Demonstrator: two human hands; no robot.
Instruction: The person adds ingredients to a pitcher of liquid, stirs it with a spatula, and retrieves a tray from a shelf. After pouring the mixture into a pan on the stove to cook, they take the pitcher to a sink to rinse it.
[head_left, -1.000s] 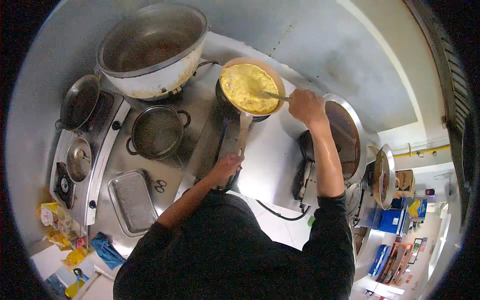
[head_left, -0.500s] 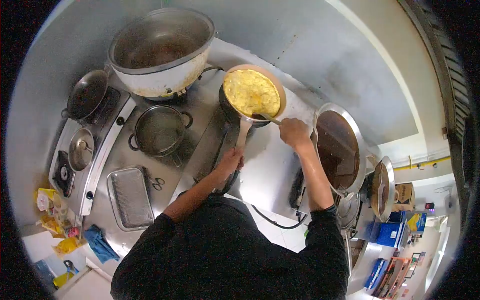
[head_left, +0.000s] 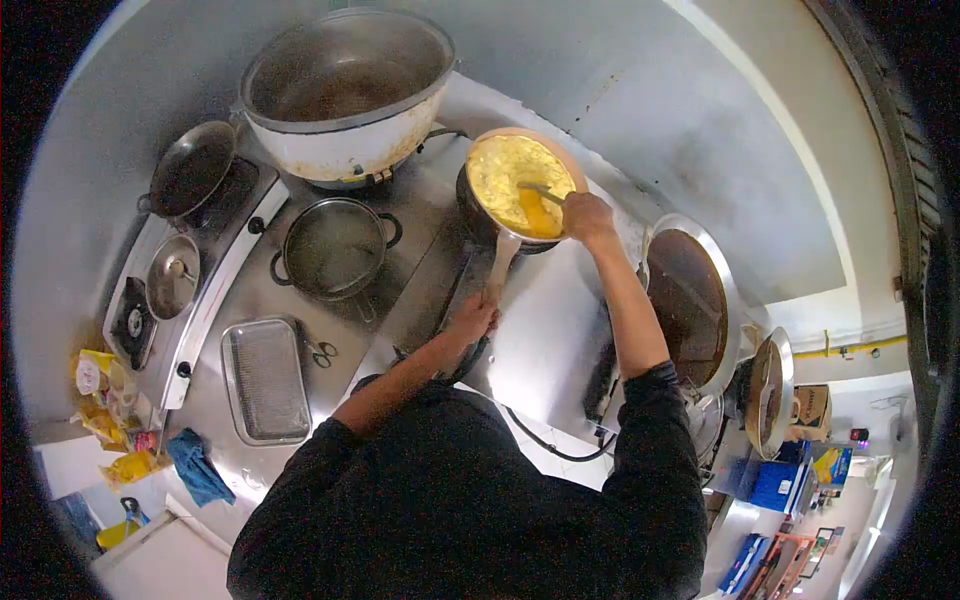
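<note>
My left hand (head_left: pixel 474 318) is closed around the pale handle (head_left: pixel 504 264) of a frying pan (head_left: pixel 566 162), which rests on the burner at the back of the counter. Yellow egg (head_left: pixel 505 165) covers most of the pan's bottom. Its top looks lumpy and partly set, while a smoother orange-yellow runny patch (head_left: pixel 541 216) shows on the near right side. In my right hand (head_left: pixel 588 218), over the pan's right rim, is a spatula (head_left: pixel 537 188) whose dark end lies in the egg near the middle.
Left of the frying pan stand a big white cooker (head_left: pixel 345 140), a two-handled pot (head_left: pixel 335 250) and a wire-mesh tray (head_left: pixel 265 383) with scissors (head_left: pixel 322 353) beside it. A large pot of brown liquid (head_left: pixel 688 300) is close to my right forearm. A blue cloth (head_left: pixel 200 467) lies at lower left.
The spatula has moved from the pan's near rim to the egg's middle, breaking its surface, and runny egg now shows there. My left hand keeps its hold. The whole view has shifted slightly.
</note>
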